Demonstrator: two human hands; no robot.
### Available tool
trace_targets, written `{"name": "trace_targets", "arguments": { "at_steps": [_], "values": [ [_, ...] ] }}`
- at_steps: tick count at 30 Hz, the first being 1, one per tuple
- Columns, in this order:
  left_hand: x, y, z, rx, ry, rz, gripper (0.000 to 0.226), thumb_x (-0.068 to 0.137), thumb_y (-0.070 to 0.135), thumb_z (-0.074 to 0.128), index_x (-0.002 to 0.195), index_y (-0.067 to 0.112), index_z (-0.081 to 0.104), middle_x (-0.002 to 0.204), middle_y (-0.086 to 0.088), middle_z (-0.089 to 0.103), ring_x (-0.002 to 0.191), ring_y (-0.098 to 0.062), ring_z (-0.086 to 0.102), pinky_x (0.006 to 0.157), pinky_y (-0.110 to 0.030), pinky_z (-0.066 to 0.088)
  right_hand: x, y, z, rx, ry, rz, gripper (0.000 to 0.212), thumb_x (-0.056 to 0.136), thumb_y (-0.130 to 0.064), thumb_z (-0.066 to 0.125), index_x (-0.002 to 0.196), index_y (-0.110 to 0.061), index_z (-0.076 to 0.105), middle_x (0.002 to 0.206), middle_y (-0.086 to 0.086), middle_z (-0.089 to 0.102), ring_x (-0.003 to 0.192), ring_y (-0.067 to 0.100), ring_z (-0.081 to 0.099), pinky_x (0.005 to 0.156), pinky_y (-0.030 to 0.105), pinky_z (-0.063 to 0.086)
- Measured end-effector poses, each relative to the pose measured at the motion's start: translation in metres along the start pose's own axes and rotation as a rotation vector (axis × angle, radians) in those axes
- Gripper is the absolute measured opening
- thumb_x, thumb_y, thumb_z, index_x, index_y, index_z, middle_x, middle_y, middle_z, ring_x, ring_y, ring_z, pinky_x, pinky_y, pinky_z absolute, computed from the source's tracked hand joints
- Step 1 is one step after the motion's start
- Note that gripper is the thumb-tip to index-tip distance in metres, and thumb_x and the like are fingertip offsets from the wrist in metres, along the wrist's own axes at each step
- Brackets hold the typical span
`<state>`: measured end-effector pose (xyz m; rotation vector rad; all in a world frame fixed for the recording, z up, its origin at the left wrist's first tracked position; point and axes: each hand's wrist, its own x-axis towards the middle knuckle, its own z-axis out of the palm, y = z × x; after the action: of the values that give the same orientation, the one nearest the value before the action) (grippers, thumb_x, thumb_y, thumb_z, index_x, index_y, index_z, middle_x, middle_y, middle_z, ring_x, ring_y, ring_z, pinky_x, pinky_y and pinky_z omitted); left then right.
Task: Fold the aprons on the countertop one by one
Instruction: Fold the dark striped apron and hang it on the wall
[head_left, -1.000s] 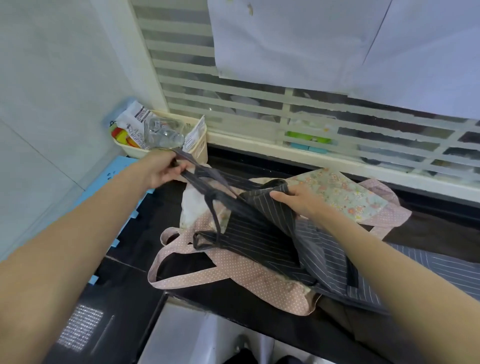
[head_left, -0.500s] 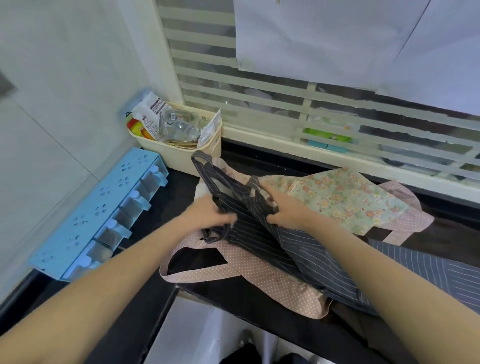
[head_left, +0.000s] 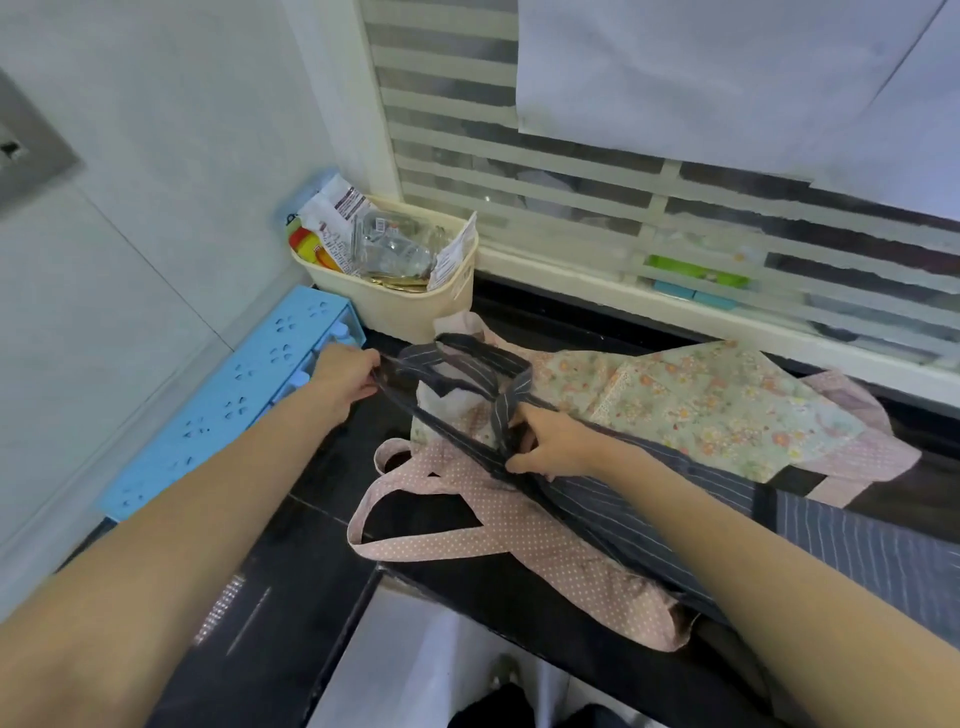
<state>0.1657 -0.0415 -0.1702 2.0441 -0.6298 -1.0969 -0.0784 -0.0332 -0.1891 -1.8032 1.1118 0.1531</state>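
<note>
Between the two hands runs a taut dark strap (head_left: 441, 415). Left hand (head_left: 345, 376) pinches its far-left end, just beside the blue rack (head_left: 223, 410). Right hand (head_left: 553, 447) clamps the gathered bib and straps of the grey striped apron (head_left: 649, 493) at the middle of the pile. Strap axis: from the left hand down and right toward the right hand; the apron body continues the same line rightward, trailing off near the right arm. Right hand is the nearer to the bulk of the cloth; left hand holds only strap.

Striped apron lies on top of the pink dotted apron (head_left: 519, 530), whose loop overhangs the near edge of the black surface (head_left: 322, 478). Floral apron (head_left: 717, 400) lies behind, to the far right. Whether the straps are knotted at the right hand is unclear, probably only bunched.

Cream basket (head_left: 395, 306) stands in the far corner.
</note>
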Motion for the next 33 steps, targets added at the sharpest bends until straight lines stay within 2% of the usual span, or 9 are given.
{"name": "trace_targets", "arguments": {
  "at_steps": [2, 4, 8, 11, 16, 19, 22, 26, 33],
  "values": [
    [0.005, -0.011, -0.008, 0.383, 0.191, 0.132, 0.034, 0.088, 0.012, 0.056, 0.119, 0.000, 0.050, 0.123, -0.023, 0.053, 0.110, -0.036, 0.055, 0.093, -0.043, 0.046, 0.005, -0.002, 0.006, 0.031, -0.073, 0.026, 0.056, 0.088, -0.024, 0.065, 0.133, -0.018, 0.033, 0.112, 0.009, 0.056, 0.080, 0.015, 0.057, 0.067, 0.025, 0.053],
    [-0.006, -0.013, 0.000, 0.553, 0.179, 0.361, 0.039, 0.086, 0.009, 0.057, 0.123, 0.002, 0.049, 0.126, -0.020, 0.049, 0.109, -0.033, 0.053, 0.093, -0.040, 0.043, 0.010, -0.004, 0.013, -0.064, -0.081, -0.010, 0.059, 0.088, -0.028, 0.064, 0.138, -0.023, 0.034, 0.122, 0.008, 0.054, 0.092, 0.015, 0.053, 0.081, 0.027, 0.046],
    [-0.039, -0.010, 0.043, 0.720, -0.289, 0.810, 0.036, 0.090, 0.008, 0.054, 0.126, 0.014, 0.051, 0.126, -0.002, 0.049, 0.104, -0.010, 0.050, 0.088, -0.022, 0.040, 0.015, -0.017, 0.020, -0.071, -0.024, -0.127, 0.044, 0.090, -0.018, 0.059, 0.134, -0.018, 0.049, 0.132, 0.001, 0.053, 0.108, 0.011, 0.051, 0.091, 0.019, 0.037],
    [-0.044, -0.011, 0.078, 0.880, -0.485, 1.025, 0.039, 0.091, 0.006, 0.052, 0.129, 0.016, 0.051, 0.132, -0.003, 0.046, 0.115, -0.016, 0.047, 0.097, -0.022, 0.034, 0.008, -0.013, 0.009, -0.018, 0.073, -0.056, 0.025, 0.093, -0.012, 0.052, 0.112, -0.006, 0.066, 0.114, 0.009, 0.067, 0.105, 0.020, 0.062, 0.098, 0.028, 0.044],
    [-0.041, -0.021, 0.105, 1.245, -0.677, 0.936, 0.069, 0.087, 0.029, 0.064, 0.145, 0.019, 0.028, 0.144, -0.005, 0.031, 0.124, -0.025, 0.040, 0.102, -0.039, 0.039, -0.028, 0.037, -0.019, -0.247, 0.158, 0.107, 0.011, 0.087, -0.024, 0.064, 0.088, -0.015, 0.059, 0.100, 0.004, 0.061, 0.098, 0.024, 0.058, 0.078, 0.027, 0.044],
    [-0.038, -0.035, 0.105, 1.589, -0.553, 0.784, 0.089, 0.086, 0.041, 0.063, 0.151, 0.026, 0.005, 0.155, -0.007, 0.008, 0.137, -0.035, 0.021, 0.107, -0.047, 0.031, -0.046, 0.069, -0.013, -0.449, -0.160, 0.402, 0.079, 0.079, -0.041, 0.072, 0.139, -0.010, 0.032, 0.143, 0.013, 0.032, 0.127, 0.033, 0.039, 0.098, 0.040, 0.041],
    [-0.036, -0.033, 0.106, 1.513, -0.497, 0.625, 0.087, 0.085, 0.045, 0.062, 0.151, 0.028, 0.007, 0.154, -0.013, 0.015, 0.137, -0.038, 0.022, 0.108, -0.049, 0.027, -0.054, 0.086, 0.009, -0.521, -0.081, 0.445, 0.105, 0.075, -0.044, 0.074, 0.149, -0.016, 0.004, 0.152, 0.015, 0.006, 0.136, 0.043, 0.021, 0.104, 0.050, 0.036],
    [-0.039, -0.019, 0.115, 1.014, -0.489, 0.594, 0.047, 0.090, 0.025, 0.060, 0.131, 0.016, 0.040, 0.127, -0.008, 0.052, 0.116, -0.026, 0.050, 0.094, -0.035, 0.041, -0.062, 0.093, 0.011, -0.414, 0.006, 0.365, 0.090, 0.076, -0.046, 0.073, 0.142, -0.016, 0.021, 0.145, 0.014, 0.018, 0.130, 0.041, 0.028, 0.102, 0.049, 0.037],
    [-0.037, 0.012, 0.126, 0.843, -0.123, 0.763, 0.011, 0.100, 0.015, 0.039, 0.103, 0.005, 0.043, 0.077, -0.004, 0.049, 0.071, -0.021, 0.051, 0.060, -0.030, 0.034, -0.078, 0.097, -0.008, -0.445, -0.276, 0.426, 0.077, 0.074, -0.053, 0.072, 0.128, -0.005, 0.046, 0.125, 0.009, 0.054, 0.114, 0.031, 0.050, 0.096, 0.041, 0.045]
  ]
}}
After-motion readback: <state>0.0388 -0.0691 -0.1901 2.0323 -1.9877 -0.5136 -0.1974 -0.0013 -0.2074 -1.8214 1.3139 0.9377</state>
